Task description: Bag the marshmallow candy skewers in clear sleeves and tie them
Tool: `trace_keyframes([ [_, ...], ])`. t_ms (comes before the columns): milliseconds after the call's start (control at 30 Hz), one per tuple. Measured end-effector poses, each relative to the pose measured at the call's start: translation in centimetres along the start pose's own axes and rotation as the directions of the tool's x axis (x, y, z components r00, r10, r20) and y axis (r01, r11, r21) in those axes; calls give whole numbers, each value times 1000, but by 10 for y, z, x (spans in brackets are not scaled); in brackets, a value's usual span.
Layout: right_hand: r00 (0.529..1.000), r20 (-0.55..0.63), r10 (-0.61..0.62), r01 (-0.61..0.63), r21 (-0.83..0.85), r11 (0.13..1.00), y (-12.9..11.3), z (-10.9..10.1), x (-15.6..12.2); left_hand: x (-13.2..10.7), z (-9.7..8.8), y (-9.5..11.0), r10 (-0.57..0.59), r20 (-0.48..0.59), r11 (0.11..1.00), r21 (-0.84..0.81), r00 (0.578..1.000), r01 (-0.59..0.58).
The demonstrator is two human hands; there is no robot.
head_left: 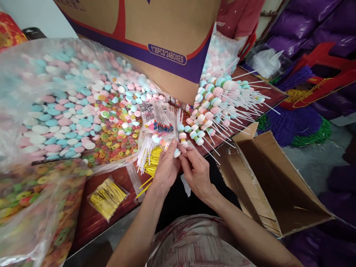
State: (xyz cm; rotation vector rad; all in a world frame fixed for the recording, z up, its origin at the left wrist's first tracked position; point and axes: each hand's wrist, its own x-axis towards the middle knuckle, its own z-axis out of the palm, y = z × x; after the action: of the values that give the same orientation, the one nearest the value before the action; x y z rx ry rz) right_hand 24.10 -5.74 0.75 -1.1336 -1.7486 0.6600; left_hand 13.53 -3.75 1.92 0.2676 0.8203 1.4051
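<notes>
My left hand (167, 165) is closed round a candy skewer (177, 152), whose pale blue and white marshmallow end shows between thumb and fingers. Close against it, my right hand (197, 171) has its fingertips pinched at the same end; what they grip is hidden. Just beyond my hands lie clear printed bags (158, 118). White sticks (142, 155) and yellow twist ties (152, 163) sit left of my left hand. Finished-looking marshmallow skewers (208, 107) are piled to the right, their white sticks pointing rightward.
Loose pastel marshmallows (63, 122) and gummy rings (116, 144) spread over plastic at left. A bag of rings (41, 215) and a yellow tie packet (108, 198) lie nearer. A large carton (167, 33) stands behind; an open box (278, 185) is at right. A person (240, 18) sits beyond.
</notes>
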Motion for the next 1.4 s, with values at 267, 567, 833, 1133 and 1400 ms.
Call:
trace_keyframes([
  [267,998,51,25,-23,-37,999,4,-14,1,4,-6,22,118,-108,993,9,987,-118],
  [567,971,200,-131,172,-202,964,16,-13,-7,10,-9,27,146,-130,981,-111,981,-161],
  [833,967,159,200,-236,252,939,10,-12,0,10,-2,26,117,-119,980,-147,986,-134],
  [1133,469,732,494,-872,474,124,5,-22,17,10,-1,17,83,-109,978,-181,991,-102],
  [1400,396,825,403,-910,413,47,6,-20,21,7,-1,8,223,-93,972,-54,970,-229],
])
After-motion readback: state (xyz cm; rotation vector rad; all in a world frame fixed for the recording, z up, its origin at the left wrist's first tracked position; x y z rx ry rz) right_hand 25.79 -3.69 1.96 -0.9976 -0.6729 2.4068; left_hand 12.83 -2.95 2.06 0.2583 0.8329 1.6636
